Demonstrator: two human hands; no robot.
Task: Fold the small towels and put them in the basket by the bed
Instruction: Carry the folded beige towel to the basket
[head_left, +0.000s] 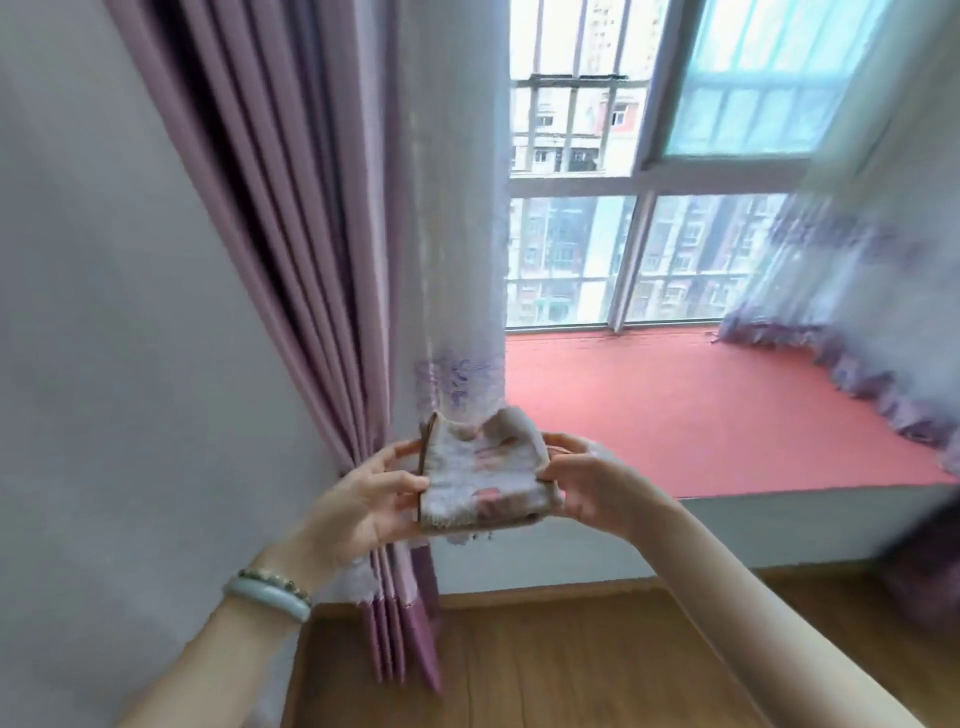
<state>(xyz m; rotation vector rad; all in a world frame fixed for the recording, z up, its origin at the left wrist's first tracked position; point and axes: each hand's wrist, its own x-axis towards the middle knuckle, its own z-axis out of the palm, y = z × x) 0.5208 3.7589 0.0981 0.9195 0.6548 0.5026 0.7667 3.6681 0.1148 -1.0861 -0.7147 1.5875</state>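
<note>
Far left is a plain wall (104, 312), then a mauve curtain (291, 234) hanging down to the wood floor (571, 665), with a sheer curtain (452, 208) right beside it. The left hand (358, 499), with a pale bangle (267, 597) and a bead bracelet (275, 579) on the wrist, is pinching the left edge of the towel (483, 473), thumb on the front and fingers behind. The towel's folded small, pale with pinkish patches and a dark trim on its left side, held up in the air between both hands in front of the curtains. The right hand (592, 483) grips the towel's right edge the same way, thumb pressed on the front. Behind and to the right there's a red ledge (701, 405) under the window (649, 208), and another sheer curtain (857, 312) draped on its far right end. It's all a bit blurry.
</note>
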